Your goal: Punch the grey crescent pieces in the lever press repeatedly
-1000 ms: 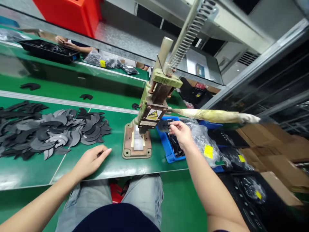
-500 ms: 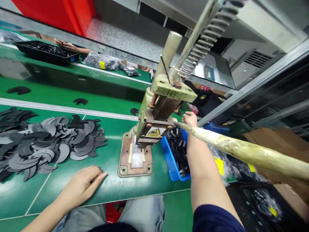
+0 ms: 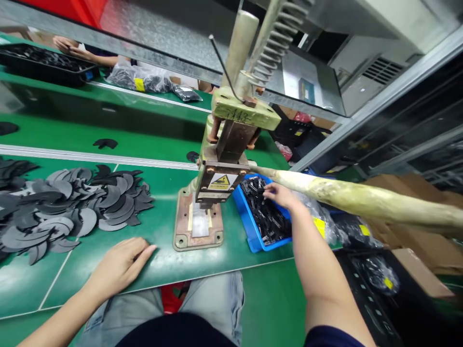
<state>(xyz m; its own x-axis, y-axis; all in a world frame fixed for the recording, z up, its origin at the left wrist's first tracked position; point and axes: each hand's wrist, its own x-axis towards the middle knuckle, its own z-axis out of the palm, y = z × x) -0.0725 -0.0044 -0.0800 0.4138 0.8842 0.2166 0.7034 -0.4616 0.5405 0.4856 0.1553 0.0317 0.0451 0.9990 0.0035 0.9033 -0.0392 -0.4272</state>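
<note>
My left hand [image 3: 125, 264] rests on the green bench near its front edge, fingers loosely bent and thumb stretched out, with nothing seen in it. Over the blue bin [image 3: 254, 245], my right hand [image 3: 280, 195] has its fingertips drawn together among small black plastic parts [image 3: 265, 214]. Whether one is between them is too small to make out. A green hand press [image 3: 224, 180] stands between my hands. Its base plate [image 3: 181, 226] bears a pale metal strip [image 3: 200, 221] beneath the ram. The press's long lever [image 3: 336, 193] reaches right, above my right forearm.
A pile of dark grey crescent-shaped pieces [image 3: 87, 219] covers the bench's left part. A few dark curved pieces [image 3: 105, 143] lie farther back. Beyond them are a black tray [image 3: 39, 62], bagged parts [image 3: 144, 77] and another person's hands [image 3: 74, 48]. Cardboard boxes [image 3: 415, 236] stand at right.
My right hand has come back from beyond the bin's far end to over the black parts. My left hand stays on the bench. The whole view has shifted slightly.
</note>
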